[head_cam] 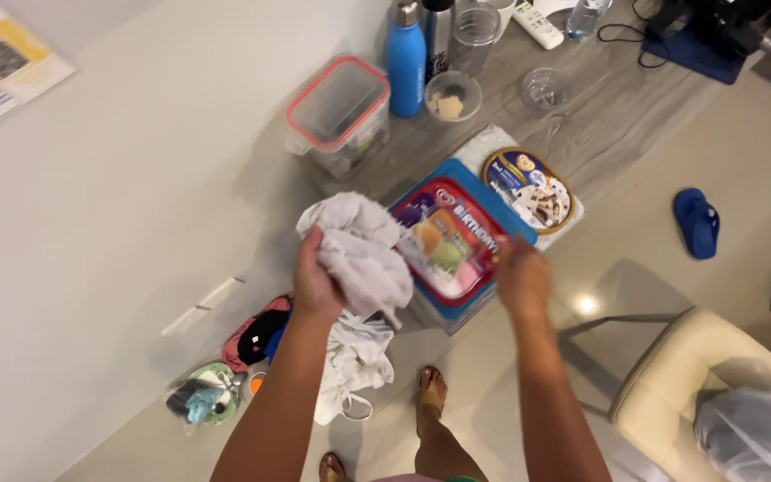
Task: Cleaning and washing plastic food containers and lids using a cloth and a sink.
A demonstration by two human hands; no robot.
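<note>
So the person is standing at the edge of a grey wood-look table, looking straight down. The left hand has a bunched-up white cloth clenched in its grip, held up just left of the rectangular ice cream tub with the colourful lid. The right hand is at the right edge of that same tub, touching or nearly touching it; it's motion-blurred, so I can't tell if that grip is closed on anything.

Counting around that tub: there are two ice cream tubs total, the rectangular one sitting on a blue tray-like base, and one oval tub just behind it to the right, resting on a white cloth. Further back from the tub there's one clear storage box with a red-rimmed lid, one blue bottle, one steel bottle, one clear tumbler, and two small glass bowls, one with something pale in it, the other looking empty. One white remote is at the far edge.

Down on the floor, below and left of the tub, there's more white fabric, a pink and black bundle and a green lid-like thing. Two blue slippers sit well off to the right of the tub, plus one cream chair with a plastic bag on it. Two sandalled feet are showing.
</note>
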